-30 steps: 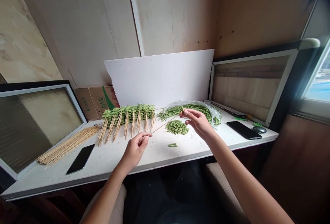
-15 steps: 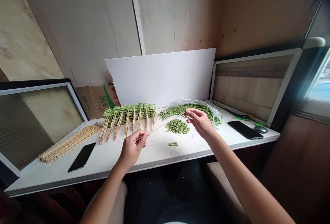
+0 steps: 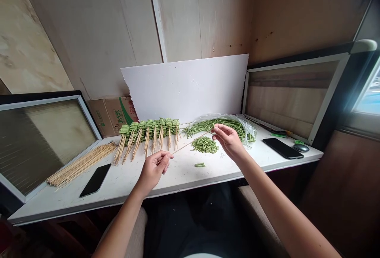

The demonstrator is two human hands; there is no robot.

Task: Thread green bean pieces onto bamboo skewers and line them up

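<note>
A thin bamboo skewer (image 3: 187, 145) slants up from my left hand (image 3: 154, 170), whose thumb and fingers are closed around its lower end. At the skewer's upper tip, my right hand (image 3: 228, 138) pinches what looks like a short green bean piece, mostly hidden by the fingertips and hard to tell from the beans behind. Below the right hand lies a heap of cut green bean pieces (image 3: 204, 145). Nearer the table edge, a few cut pieces (image 3: 200, 165) lie side by side. Several filled bean skewers (image 3: 148, 129) are stacked at the back left, sticks facing me.
Loose bamboo skewers (image 3: 80, 163) lie left, beside a black phone (image 3: 95, 180). Long green beans in a clear plastic bag (image 3: 225, 125) sit at the back. Another phone (image 3: 283, 148) and a grey round-edged object (image 3: 301, 147) lie right. A white board (image 3: 187, 88) stands behind.
Both hands keep nearly the same place and hold. The right fingertips have shifted very slightly at the skewer's tip, and the view has moved a little.
</note>
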